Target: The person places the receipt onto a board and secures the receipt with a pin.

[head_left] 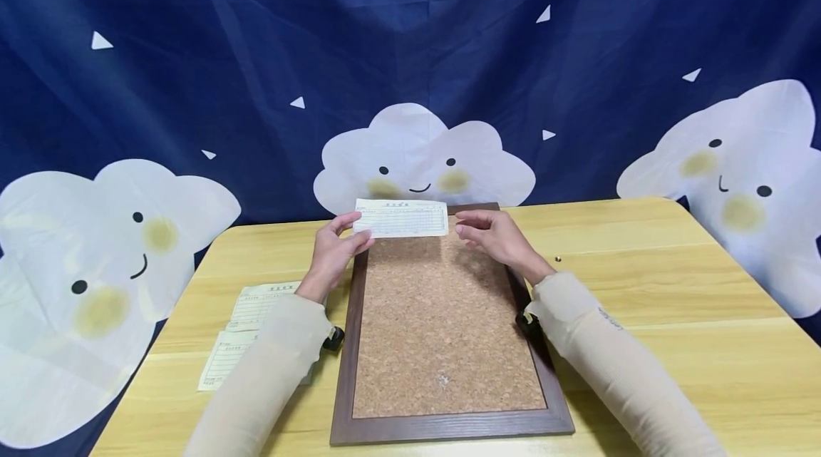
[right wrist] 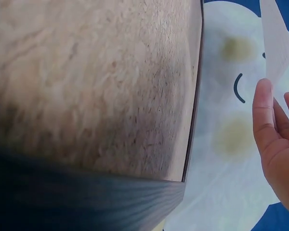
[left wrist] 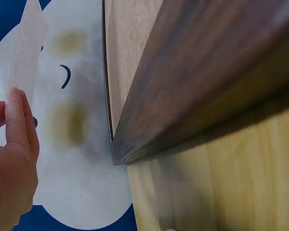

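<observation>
A printed paper slip [head_left: 400, 219] is held up over the far end of a cork board [head_left: 442, 314] with a dark wooden frame. My left hand [head_left: 336, 247] pinches its left edge between thumb and fingers. Just off the slip's right edge is my right hand [head_left: 497, 237], its fingers loosely bent with nothing between them. The left wrist view shows the slip [left wrist: 28, 53] nearly edge-on above the left hand [left wrist: 14, 154]. In the right wrist view the slip [right wrist: 277, 43] rises behind the fingertips of the right hand [right wrist: 279, 144].
More printed slips [head_left: 240, 318] lie on the wooden table [head_left: 667, 286] left of the board, partly hidden under my left forearm. A tiny metallic piece [head_left: 558, 258] sits right of the board. Small shiny bits [head_left: 444, 380] lie on the cork's near end. A blue cloud-patterned curtain [head_left: 269, 29] hangs behind.
</observation>
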Tool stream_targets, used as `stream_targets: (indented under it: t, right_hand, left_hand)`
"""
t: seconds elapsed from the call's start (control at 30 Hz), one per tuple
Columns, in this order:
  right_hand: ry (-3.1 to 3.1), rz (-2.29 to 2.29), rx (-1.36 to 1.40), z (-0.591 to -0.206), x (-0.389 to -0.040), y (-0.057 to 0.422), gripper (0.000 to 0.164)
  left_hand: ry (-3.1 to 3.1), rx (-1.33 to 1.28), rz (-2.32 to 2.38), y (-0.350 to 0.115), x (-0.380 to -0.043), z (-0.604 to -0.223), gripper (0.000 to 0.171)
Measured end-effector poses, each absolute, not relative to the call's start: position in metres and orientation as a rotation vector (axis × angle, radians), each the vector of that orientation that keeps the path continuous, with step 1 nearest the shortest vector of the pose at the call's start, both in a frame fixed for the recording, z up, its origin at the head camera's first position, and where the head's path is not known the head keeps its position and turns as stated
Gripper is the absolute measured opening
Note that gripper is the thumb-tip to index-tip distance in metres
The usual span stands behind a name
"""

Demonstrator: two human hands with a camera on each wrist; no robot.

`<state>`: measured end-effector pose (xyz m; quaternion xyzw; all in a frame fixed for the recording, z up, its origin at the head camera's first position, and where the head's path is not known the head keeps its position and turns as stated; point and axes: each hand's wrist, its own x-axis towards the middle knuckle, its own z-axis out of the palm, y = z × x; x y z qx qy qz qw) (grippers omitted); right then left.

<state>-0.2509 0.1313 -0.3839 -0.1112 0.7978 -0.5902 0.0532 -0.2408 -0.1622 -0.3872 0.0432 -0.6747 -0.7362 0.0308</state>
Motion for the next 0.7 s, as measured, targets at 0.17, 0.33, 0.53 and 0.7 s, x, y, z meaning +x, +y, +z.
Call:
stream_targets:
  t: [0.17, 0.33, 0.53, 0.7]
  right_hand:
    - [2.403, -1.863, -0.298, -0.384, -0.253, 0.130, 0.036]
    - [2.387, -1.881, -0.279, -0.384, -0.256, 0.127, 0.036]
    - [2.372, -1.887, -0.246, -0.381, -0.257, 0.126, 0.034]
    - [2.382, -1.886, -0.212, -0.381, -0.259, 0.126, 0.031]
  left_hand:
    - [-2.079, 0.142, -2.261, -0.156, -0.242, -0.388, 0.048]
    - [-2.110, 0.161, -2.270, -0.151, -0.241, -0.385, 0.048]
    - [-2.168, 0.181, -2.240, -0.146, -0.241, -0.383, 0.047]
    - [-2.170, 0.190, -2.250, -0.142, -0.241, -0.383, 0.047]
